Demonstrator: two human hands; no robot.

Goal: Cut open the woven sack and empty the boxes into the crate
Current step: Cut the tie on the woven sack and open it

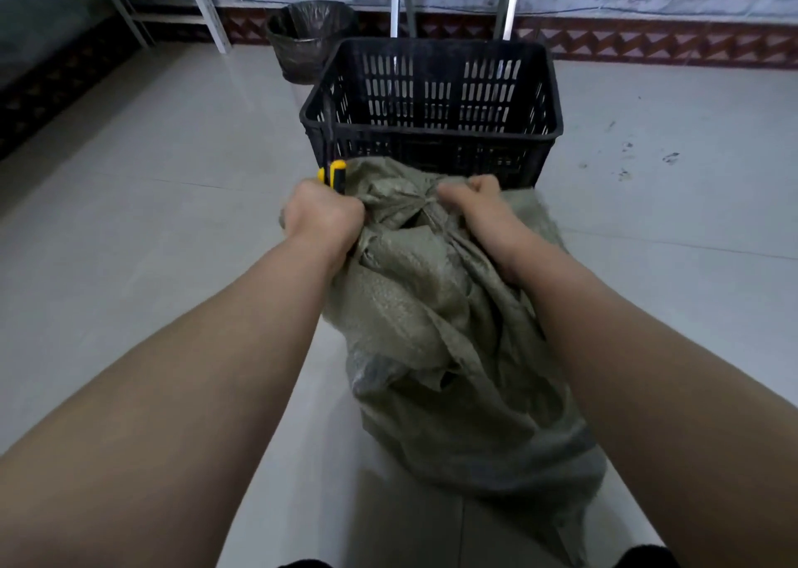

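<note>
A grey-green woven sack (436, 343) stands on the tiled floor between my arms, its top bunched and crumpled. My left hand (321, 218) grips the sack's left top edge together with a yellow-and-black utility knife (333, 174), whose end sticks up above my fist. My right hand (479, 207) grips the gathered fabric at the sack's top right. A black slotted plastic crate (432, 135) sits on the floor just beyond the sack; what I can see of its inside holds nothing. The boxes are hidden inside the sack.
A bin lined with a dark bag (308, 38) stands behind the crate to the left. Metal legs (401, 2) rise behind the crate, and white frame legs (207, 10) stand at the far left by the wall.
</note>
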